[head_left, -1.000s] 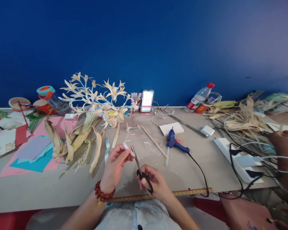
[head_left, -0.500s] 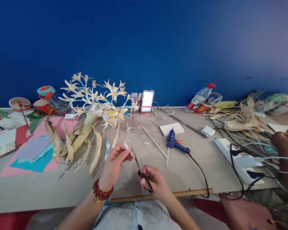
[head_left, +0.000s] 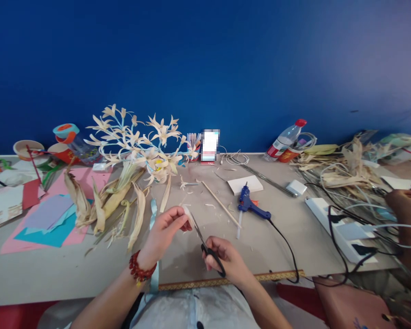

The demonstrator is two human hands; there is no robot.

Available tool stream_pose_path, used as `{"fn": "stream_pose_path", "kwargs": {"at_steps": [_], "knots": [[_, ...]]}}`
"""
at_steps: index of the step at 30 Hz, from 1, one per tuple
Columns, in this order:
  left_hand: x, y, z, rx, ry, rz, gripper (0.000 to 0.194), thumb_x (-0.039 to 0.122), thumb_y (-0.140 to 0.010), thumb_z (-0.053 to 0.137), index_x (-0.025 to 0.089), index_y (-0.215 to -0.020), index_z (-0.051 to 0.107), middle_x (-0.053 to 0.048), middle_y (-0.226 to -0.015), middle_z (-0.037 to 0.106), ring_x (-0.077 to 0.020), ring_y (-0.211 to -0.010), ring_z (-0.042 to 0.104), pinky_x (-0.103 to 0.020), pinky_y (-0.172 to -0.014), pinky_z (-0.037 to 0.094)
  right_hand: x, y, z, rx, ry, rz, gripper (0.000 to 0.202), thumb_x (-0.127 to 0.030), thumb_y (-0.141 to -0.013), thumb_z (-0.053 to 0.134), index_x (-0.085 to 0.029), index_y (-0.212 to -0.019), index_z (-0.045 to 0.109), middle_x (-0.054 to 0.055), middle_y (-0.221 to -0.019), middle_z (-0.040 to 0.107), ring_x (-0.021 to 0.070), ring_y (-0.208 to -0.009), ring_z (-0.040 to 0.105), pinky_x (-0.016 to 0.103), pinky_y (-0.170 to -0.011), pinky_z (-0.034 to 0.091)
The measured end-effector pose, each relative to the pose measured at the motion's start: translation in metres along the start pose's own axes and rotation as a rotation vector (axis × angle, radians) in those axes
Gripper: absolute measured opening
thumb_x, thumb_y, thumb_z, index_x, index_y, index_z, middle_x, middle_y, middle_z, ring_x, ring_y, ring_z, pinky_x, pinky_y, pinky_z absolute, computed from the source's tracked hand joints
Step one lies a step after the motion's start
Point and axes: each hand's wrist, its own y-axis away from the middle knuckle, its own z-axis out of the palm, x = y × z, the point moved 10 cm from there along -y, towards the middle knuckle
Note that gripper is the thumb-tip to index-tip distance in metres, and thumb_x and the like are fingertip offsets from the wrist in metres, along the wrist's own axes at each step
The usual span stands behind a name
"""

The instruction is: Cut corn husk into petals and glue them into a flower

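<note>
Between the thumb and fingers of my left hand (head_left: 167, 228) is a small pale piece of corn husk (head_left: 189, 214). My right hand (head_left: 224, 258) grips a pair of scissors (head_left: 210, 256) by its black handles. The blades point up and away from me, their tips right beside the husk piece. Whether they are cutting into it I cannot tell. A light blue ribbon (head_left: 153, 214) lies to the left, running partly behind my left wrist. Small pale scraps (head_left: 210, 205) are scattered on the table beyond my hands.
A blue glue gun (head_left: 250, 203), a wooden stick (head_left: 222, 204) and a white power strip (head_left: 335, 230) lie rightward. Corn husks (head_left: 114, 201), husk flowers (head_left: 140, 141) and coloured paper (head_left: 48, 214) are at left. A lit phone (head_left: 210, 144) stands behind. Another person's hand (head_left: 402, 205) is far right.
Both my hands have shifted slightly to the right, with the husk piece and the scissors still held. More of the blue ribbon shows beside my left wrist.
</note>
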Motion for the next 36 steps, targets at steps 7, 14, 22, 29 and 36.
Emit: {"fn": "stream_pose_path", "kwargs": {"at_steps": [7, 14, 22, 29, 36], "knots": [[0.008, -0.001, 0.008, -0.109, -0.120, 0.028, 0.025, 0.036, -0.089, 0.061, 0.019, -0.072, 0.064, -0.003, -0.068, 0.064, -0.0166, -0.068, 0.060, -0.027, -0.069, 0.047, 0.001, 0.000, 0.000, -0.006, 0.010, 0.015, 0.062, -0.075, -0.058, 0.075, -0.019, -0.068, 0.049, -0.004, -0.060, 0.054, 0.0103, -0.052, 0.048, 0.023, -0.052, 0.033], [0.010, -0.002, 0.010, -0.140, -0.162, 0.033, 0.025, 0.036, -0.090, 0.060, 0.019, -0.072, 0.063, -0.002, -0.069, 0.062, -0.0166, -0.069, 0.059, -0.027, -0.068, 0.047, 0.000, 0.000, -0.001, -0.019, -0.016, 0.010, 0.060, -0.072, -0.060, 0.076, -0.019, -0.070, 0.049, -0.004, -0.061, 0.053, 0.0104, -0.051, 0.049, 0.023, -0.053, 0.034], [-0.007, 0.002, 0.010, -0.049, -0.019, -0.046, 0.023, 0.038, -0.084, 0.066, 0.018, -0.073, 0.064, -0.001, -0.068, 0.061, -0.0157, -0.069, 0.057, -0.026, -0.069, 0.046, 0.007, -0.005, 0.004, -0.003, -0.056, -0.029, 0.057, -0.070, -0.065, 0.074, -0.019, -0.071, 0.049, -0.005, -0.058, 0.054, 0.0092, -0.048, 0.047, 0.022, -0.051, 0.033], [-0.007, 0.005, 0.008, 0.018, -0.033, -0.011, 0.023, 0.036, -0.084, 0.066, 0.018, -0.070, 0.061, 0.001, -0.066, 0.057, -0.0143, -0.066, 0.054, -0.025, -0.067, 0.045, 0.006, -0.004, 0.008, -0.002, -0.026, -0.062, 0.056, -0.071, -0.068, 0.072, -0.020, -0.073, 0.050, -0.004, -0.057, 0.055, 0.0104, -0.050, 0.046, 0.022, -0.052, 0.032], [-0.002, 0.003, 0.009, 0.006, -0.148, 0.023, 0.023, 0.036, -0.087, 0.061, 0.019, -0.072, 0.060, 0.000, -0.067, 0.058, -0.0147, -0.067, 0.055, -0.026, -0.067, 0.044, 0.007, -0.004, 0.006, 0.034, -0.005, -0.035, 0.054, -0.067, -0.068, 0.074, -0.020, -0.072, 0.048, -0.005, -0.058, 0.052, 0.0096, -0.049, 0.045, 0.022, -0.051, 0.032]]}}
